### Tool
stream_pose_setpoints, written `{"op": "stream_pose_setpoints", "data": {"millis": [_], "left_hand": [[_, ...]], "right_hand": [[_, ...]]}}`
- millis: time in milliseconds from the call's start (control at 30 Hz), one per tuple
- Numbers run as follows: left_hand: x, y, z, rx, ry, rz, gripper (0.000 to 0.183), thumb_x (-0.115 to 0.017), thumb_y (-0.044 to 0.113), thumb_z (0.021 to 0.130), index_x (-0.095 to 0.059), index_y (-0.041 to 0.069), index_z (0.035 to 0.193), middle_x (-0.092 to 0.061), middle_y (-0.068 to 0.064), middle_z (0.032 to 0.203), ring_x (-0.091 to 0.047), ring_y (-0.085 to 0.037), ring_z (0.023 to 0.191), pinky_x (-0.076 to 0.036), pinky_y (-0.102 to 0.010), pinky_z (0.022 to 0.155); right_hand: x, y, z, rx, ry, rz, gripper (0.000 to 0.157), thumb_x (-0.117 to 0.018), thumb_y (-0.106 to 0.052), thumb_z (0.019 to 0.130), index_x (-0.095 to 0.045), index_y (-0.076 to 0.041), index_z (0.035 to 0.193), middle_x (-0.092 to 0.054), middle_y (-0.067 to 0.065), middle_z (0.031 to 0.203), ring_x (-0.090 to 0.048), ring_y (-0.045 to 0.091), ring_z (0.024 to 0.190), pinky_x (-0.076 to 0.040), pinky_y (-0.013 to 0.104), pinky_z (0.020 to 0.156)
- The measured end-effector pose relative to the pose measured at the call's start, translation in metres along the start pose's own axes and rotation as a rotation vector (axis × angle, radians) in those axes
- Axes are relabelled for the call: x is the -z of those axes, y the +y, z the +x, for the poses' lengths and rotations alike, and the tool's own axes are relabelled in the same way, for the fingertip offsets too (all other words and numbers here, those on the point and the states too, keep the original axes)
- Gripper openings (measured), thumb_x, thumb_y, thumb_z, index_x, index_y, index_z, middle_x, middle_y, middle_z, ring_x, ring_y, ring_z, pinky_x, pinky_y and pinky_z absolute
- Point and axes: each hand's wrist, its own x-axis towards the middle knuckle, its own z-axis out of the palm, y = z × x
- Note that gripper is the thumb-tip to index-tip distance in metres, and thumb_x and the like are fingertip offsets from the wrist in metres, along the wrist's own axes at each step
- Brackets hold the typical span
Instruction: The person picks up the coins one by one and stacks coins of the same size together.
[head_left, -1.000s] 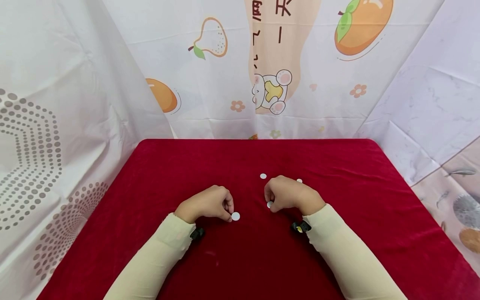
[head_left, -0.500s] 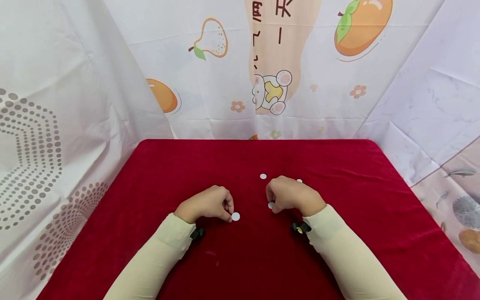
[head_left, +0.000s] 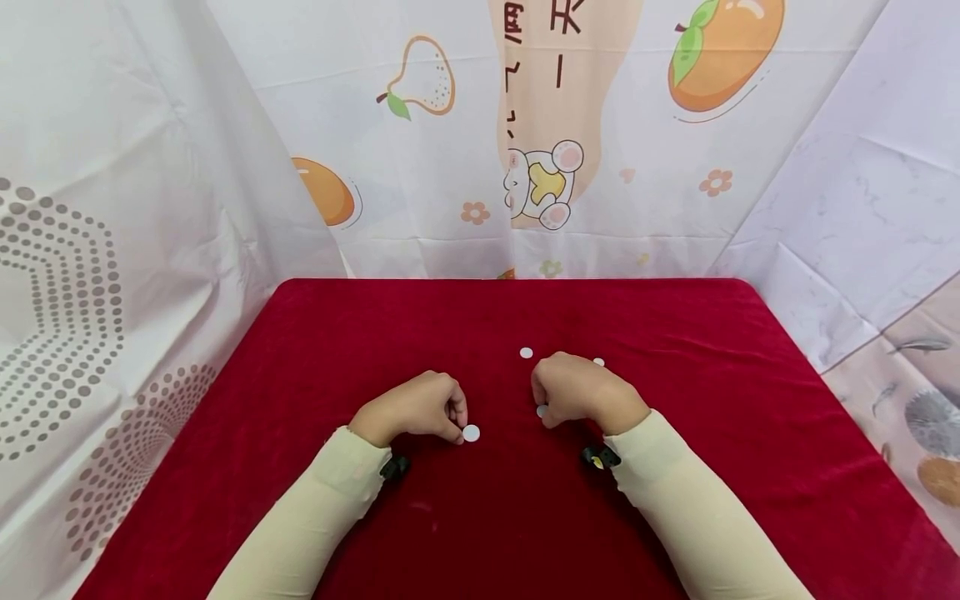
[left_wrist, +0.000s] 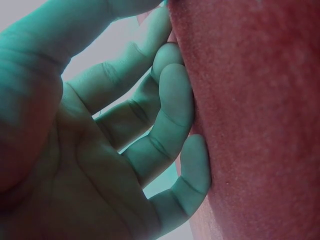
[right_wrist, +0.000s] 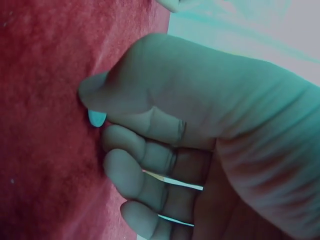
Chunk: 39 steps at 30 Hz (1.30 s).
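Note:
Two small flat white discs lie at my fingertips over the red cloth. My left hand (head_left: pixel 420 406) has its thumb and index fingertips together at the left rim of one white disc (head_left: pixel 472 432), pinching its edge; in the left wrist view the curled fingers (left_wrist: pixel 176 95) rest against the cloth and this disc is out of sight. With thumb and index finger my right hand (head_left: pixel 581 390) pinches the other disc (right_wrist: pixel 97 118), partly covered by the thumb. The remaining right fingers (right_wrist: pixel 122 172) are curled beside it, close to the cloth.
Behind my right hand lies another white disc (head_left: pixel 527 353), and one more disc (head_left: pixel 599 362) shows partly past its knuckles. A red cloth (head_left: pixel 360 325) covers the table. Printed white curtains (head_left: pixel 435 183) hang around the back and sides.
The right hand has shifted very slightly to the right with its disc. My left hand and the other discs stay where they were.

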Motion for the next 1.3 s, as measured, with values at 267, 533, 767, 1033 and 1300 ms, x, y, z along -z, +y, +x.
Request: {"op": "stream_pose_setpoints", "data": {"millis": [267, 533, 767, 1033, 1300], "left_hand": [[0.000, -0.002, -0.001, -0.003, -0.003, -0.014, 0.021, -0.091, 0.018, 0.076, -0.073, 0.027, 0.072, -0.068, 0.013, 0.070, -0.060, -0.007, 0.067, -0.053, -0.028, 0.065], [0.000, 0.001, -0.001, 0.011, -0.007, -0.022, 0.021, -0.092, 0.018, 0.076, -0.073, 0.026, 0.072, -0.068, 0.012, 0.072, -0.061, -0.008, 0.069, -0.054, -0.028, 0.066], [0.000, 0.002, -0.001, 0.016, -0.007, -0.005, 0.021, -0.092, 0.019, 0.076, -0.073, 0.027, 0.072, -0.068, 0.013, 0.071, -0.060, -0.008, 0.068, -0.053, -0.028, 0.067], [0.002, 0.001, -0.003, 0.016, -0.004, -0.002, 0.021, -0.092, 0.018, 0.075, -0.073, 0.026, 0.072, -0.068, 0.013, 0.070, -0.060, -0.007, 0.067, -0.053, -0.028, 0.066], [0.001, 0.001, -0.003, 0.014, -0.007, -0.009, 0.021, -0.092, 0.017, 0.076, -0.073, 0.026, 0.072, -0.068, 0.012, 0.071, -0.060, -0.008, 0.068, -0.053, -0.028, 0.067]], "right_hand": [[-0.001, 0.005, 0.002, 0.065, 0.021, 0.037, 0.011, -0.084, -0.017, 0.079, -0.075, -0.023, 0.077, -0.065, -0.013, 0.074, -0.058, 0.009, 0.071, -0.052, 0.028, 0.066], [-0.007, 0.006, 0.006, 0.203, 0.025, 0.100, 0.012, -0.083, -0.021, 0.079, -0.072, -0.026, 0.075, -0.065, -0.015, 0.071, -0.058, 0.005, 0.066, -0.053, 0.026, 0.064], [-0.012, 0.006, -0.002, 0.254, 0.056, 0.134, 0.011, -0.083, -0.022, 0.080, -0.073, -0.025, 0.079, -0.067, -0.012, 0.080, -0.059, 0.004, 0.069, -0.054, 0.025, 0.067], [-0.023, 0.005, -0.011, 0.292, 0.073, 0.172, 0.012, -0.084, -0.020, 0.079, -0.073, -0.025, 0.081, -0.066, -0.013, 0.082, -0.060, 0.003, 0.070, -0.054, 0.023, 0.068], [-0.028, 0.006, -0.010, 0.289, 0.082, 0.178, 0.014, -0.085, -0.020, 0.078, -0.072, -0.024, 0.079, -0.066, -0.013, 0.081, -0.059, 0.002, 0.069, -0.055, 0.023, 0.067]]}}
